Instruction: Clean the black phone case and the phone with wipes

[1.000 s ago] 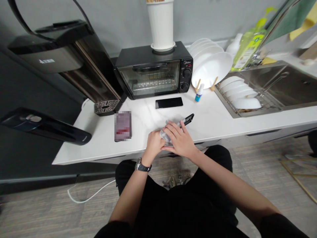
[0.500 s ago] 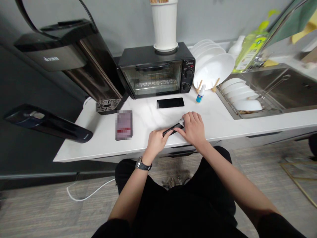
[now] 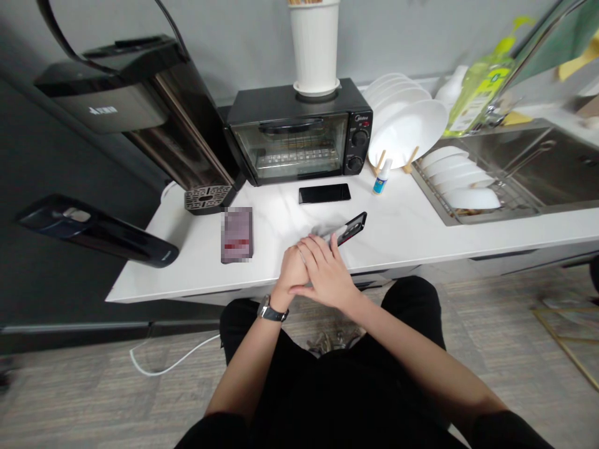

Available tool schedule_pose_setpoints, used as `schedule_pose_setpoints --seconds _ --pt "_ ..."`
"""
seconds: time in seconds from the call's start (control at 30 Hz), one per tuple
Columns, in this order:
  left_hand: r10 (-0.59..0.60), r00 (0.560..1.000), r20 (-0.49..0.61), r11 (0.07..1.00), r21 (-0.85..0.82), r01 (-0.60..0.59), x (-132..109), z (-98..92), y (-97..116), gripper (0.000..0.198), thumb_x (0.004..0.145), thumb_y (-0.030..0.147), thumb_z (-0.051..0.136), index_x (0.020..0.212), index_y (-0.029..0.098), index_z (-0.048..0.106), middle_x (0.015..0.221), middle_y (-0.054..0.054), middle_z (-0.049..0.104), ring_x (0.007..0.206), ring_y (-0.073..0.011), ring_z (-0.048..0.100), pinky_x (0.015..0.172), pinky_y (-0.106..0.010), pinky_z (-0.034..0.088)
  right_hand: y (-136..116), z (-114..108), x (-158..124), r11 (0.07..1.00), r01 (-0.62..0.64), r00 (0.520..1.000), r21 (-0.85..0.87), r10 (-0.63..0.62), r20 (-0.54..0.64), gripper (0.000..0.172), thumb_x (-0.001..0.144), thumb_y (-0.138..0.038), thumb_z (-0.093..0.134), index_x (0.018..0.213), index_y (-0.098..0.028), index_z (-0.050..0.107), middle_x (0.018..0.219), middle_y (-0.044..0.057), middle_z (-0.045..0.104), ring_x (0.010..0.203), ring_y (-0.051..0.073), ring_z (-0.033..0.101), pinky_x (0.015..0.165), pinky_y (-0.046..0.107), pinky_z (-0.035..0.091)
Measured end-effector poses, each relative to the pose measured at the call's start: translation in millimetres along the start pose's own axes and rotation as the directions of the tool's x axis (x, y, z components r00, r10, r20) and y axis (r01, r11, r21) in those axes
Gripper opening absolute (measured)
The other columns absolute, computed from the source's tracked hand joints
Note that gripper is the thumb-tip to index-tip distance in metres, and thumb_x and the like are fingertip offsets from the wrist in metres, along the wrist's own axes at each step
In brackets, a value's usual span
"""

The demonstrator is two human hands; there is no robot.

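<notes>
At the front edge of the white counter [image 3: 178, 274], the person's 2 hands are stacked, the right hand [image 3: 327, 273] lying across the left hand [image 3: 292, 271]. A watch [image 3: 272, 312] with a dark strap circles the left wrist. The right fingers [image 3: 318, 249] reach over the left knuckles, slightly spread, to a black phone [image 3: 350, 229]. The phone lies at a tilt, its far end sticking out past them and its near end hidden under the fingers, so which hand grips it, if either, cannot be told. A faint, blurred, translucent patch [image 3: 322, 229] shows just beside the phone.

Farther along the counter lie a pixelated box [image 3: 236, 235] and a second phone [image 3: 324, 194], face up, with a small blue-and-white bottle [image 3: 382, 178] just to its right. Behind them stands a black toaster oven [image 3: 299, 140], a white cup [image 3: 314, 47] on top. To the right, white plates [image 3: 407, 128] stand in a wooden rack, and more plates [image 3: 470, 198] fill a wire rack in the steel sink [image 3: 528, 165].
</notes>
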State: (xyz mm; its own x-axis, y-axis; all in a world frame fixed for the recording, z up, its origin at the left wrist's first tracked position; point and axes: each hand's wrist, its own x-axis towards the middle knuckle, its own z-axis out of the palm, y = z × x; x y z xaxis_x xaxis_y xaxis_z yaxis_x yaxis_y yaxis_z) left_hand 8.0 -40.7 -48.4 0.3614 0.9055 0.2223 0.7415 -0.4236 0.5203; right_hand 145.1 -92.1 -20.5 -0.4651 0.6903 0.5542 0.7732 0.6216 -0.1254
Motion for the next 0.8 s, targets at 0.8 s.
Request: schedule_pose_setpoints --seconds 0.8 --pt "0.055 0.997 -0.047 0.990 -0.129 -0.060 1.1 -17.7 20.2 0.031 0.106 0.035 0.054 0.114 0.021 0.081 0.106 -0.009 0.083 0.094 -0.0255 0.079 0.079 -0.030 0.056 61.3 -12.3 2.4 0.932 -0.350 0.926 -0.096 0.329 -0.184 0.085 0.094 -0.087 0.025 0.115 -0.012 0.059 0.120 0.022 0.062 0.124 0.039 0.053 0.120 0.064 0.031"
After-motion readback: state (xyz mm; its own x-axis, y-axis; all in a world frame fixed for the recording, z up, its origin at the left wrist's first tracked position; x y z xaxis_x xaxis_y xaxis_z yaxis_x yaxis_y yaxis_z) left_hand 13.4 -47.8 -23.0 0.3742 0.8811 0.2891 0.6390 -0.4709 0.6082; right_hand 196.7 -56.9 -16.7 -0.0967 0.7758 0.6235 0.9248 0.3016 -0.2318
